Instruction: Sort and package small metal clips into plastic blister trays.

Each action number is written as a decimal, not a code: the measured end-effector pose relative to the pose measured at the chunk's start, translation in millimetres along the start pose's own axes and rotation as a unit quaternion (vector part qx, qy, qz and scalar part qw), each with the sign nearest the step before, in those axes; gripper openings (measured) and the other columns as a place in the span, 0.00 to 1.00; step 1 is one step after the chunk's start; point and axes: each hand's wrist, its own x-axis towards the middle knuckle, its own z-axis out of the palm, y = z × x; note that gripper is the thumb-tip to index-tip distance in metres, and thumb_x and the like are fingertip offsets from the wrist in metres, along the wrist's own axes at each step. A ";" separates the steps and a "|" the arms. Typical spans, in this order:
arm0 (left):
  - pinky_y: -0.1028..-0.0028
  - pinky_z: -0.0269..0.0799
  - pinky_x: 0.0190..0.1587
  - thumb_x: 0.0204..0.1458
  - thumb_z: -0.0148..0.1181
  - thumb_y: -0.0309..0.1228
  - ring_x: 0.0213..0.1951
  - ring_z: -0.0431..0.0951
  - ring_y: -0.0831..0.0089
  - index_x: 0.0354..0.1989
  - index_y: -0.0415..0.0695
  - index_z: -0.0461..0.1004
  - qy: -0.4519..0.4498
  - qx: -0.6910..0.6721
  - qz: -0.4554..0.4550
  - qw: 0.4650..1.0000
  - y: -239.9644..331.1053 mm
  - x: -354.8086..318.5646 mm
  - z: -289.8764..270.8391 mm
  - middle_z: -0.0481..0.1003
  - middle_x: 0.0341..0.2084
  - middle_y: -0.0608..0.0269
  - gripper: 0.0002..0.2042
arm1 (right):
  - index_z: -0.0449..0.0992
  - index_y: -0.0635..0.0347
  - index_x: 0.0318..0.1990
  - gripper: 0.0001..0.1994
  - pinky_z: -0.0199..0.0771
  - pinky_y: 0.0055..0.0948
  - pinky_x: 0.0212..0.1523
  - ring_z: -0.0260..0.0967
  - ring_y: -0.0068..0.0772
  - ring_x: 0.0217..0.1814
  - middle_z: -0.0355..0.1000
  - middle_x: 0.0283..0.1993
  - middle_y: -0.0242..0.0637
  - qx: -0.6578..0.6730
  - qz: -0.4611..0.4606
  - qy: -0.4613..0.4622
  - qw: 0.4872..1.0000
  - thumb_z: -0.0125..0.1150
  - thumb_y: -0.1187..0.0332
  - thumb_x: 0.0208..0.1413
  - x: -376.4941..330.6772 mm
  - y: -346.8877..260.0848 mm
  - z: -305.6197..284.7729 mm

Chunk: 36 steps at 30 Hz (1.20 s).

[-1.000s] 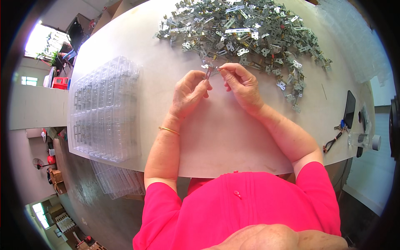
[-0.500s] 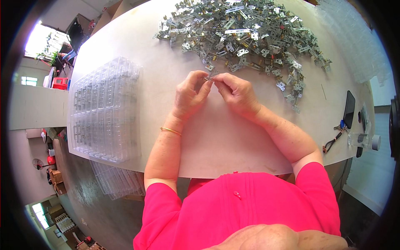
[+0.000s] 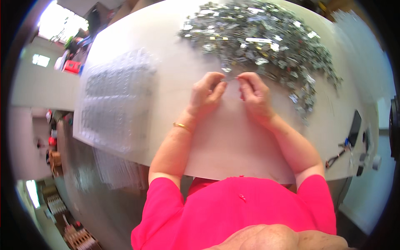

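Note:
Over the white table, both my hands are a short way apart, just in front of a pile of small silver metal fittings (image 3: 254,46). My left hand (image 3: 207,93) is closed in a pinch, with a small metal part (image 3: 223,78) at the tips of its thumb and forefinger. A gold bangle (image 3: 181,126) circles that wrist. My right hand (image 3: 255,95) has its fingers curled together; motion blur hides what they hold, if anything. Some fittings are brass-coloured. To the left lies a stack of clear plastic trays (image 3: 118,100), with metal parts in its left compartments.
More clear trays (image 3: 118,168) sit below the table's left edge. On the right side of the table (image 3: 233,154) lie a black phone (image 3: 354,127), keys with a cord (image 3: 336,157) and a clear bottle with a pale cap (image 3: 376,162). Clear plastic packaging (image 3: 360,54) covers the far right.
My hands, together on a small metal part before, have come apart. The right hand has drawn away to the right. The whole view has shifted and blurred.

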 end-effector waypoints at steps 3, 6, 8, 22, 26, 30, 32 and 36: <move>0.78 0.76 0.38 0.60 0.55 0.24 0.35 0.76 0.81 0.47 0.35 0.74 -0.081 -0.096 -0.016 0.992 -2.9 2.7 3.7 0.77 0.32 0.64 0.09 | 0.74 0.57 0.48 0.06 0.72 0.21 0.36 0.72 0.20 0.37 0.74 0.42 0.29 0.113 -0.058 0.021 0.992 0.53 0.72 0.67 4.4 11.7 -3.5; 0.78 0.75 0.37 0.60 0.55 0.26 0.33 0.75 0.82 0.45 0.36 0.75 -0.160 -0.155 -0.034 0.974 3.2 3.9 3.2 0.76 0.31 0.66 0.09 | 0.74 0.58 0.49 0.07 0.73 0.21 0.40 0.72 0.21 0.38 0.74 0.44 0.31 0.142 -0.073 0.010 0.987 0.53 0.73 0.67 6.2 11.5 -5.7; 0.79 0.72 0.33 0.59 0.56 0.28 0.31 0.73 0.83 0.43 0.36 0.75 -0.181 -0.163 -0.043 0.969 5.8 0.7 -0.2 0.76 0.29 0.67 0.09 | 0.74 0.59 0.49 0.07 0.73 0.22 0.41 0.73 0.21 0.39 0.75 0.44 0.32 0.154 -0.068 -0.004 0.986 0.53 0.73 0.67 5.3 13.1 -4.7; 0.68 0.74 0.29 0.52 0.65 0.30 0.24 0.77 0.64 0.37 0.41 0.72 -0.028 0.069 0.159 0.984 16.5 1.3 5.2 0.76 0.24 0.55 0.10 | 0.73 0.61 0.49 0.07 0.80 0.26 0.47 0.74 0.23 0.44 0.74 0.47 0.34 0.182 -0.016 0.029 0.983 0.51 0.73 0.68 9.0 24.8 -9.1; 0.65 0.75 0.29 0.53 0.64 0.31 0.25 0.80 0.60 0.34 0.41 0.72 0.033 0.116 0.138 0.983 20.6 0.5 3.2 0.77 0.24 0.55 0.08 | 0.73 0.59 0.50 0.07 0.78 0.24 0.43 0.73 0.22 0.45 0.74 0.48 0.32 0.179 -0.042 0.043 0.982 0.52 0.72 0.68 4.9 17.8 -4.4; 0.65 0.75 0.29 0.55 0.63 0.32 0.27 0.81 0.58 0.34 0.41 0.73 0.084 0.172 0.120 0.974 38.2 6.5 -18.0 0.78 0.24 0.54 0.08 | 0.73 0.58 0.50 0.08 0.75 0.21 0.36 0.72 0.21 0.41 0.74 0.48 0.31 0.166 -0.063 0.054 0.983 0.53 0.71 0.67 7.1 30.1 -6.5; 0.68 0.75 0.30 0.55 0.64 0.32 0.25 0.81 0.64 0.35 0.40 0.75 0.117 0.147 0.106 0.976 54.8 2.9 -38.2 0.78 0.24 0.52 0.08 | 0.73 0.58 0.50 0.07 0.74 0.20 0.35 0.72 0.20 0.40 0.74 0.47 0.30 0.166 -0.056 0.040 0.984 0.53 0.70 0.67 7.7 33.6 -6.3; 0.71 0.75 0.31 0.56 0.64 0.30 0.26 0.79 0.73 0.37 0.38 0.76 0.183 0.232 0.095 0.951 69.2 -16.6 -101.1 0.78 0.23 0.54 0.08 | 0.74 0.56 0.50 0.08 0.72 0.19 0.34 0.71 0.18 0.38 0.75 0.48 0.28 0.156 -0.034 0.004 0.987 0.55 0.69 0.67 9.1 37.5 -8.7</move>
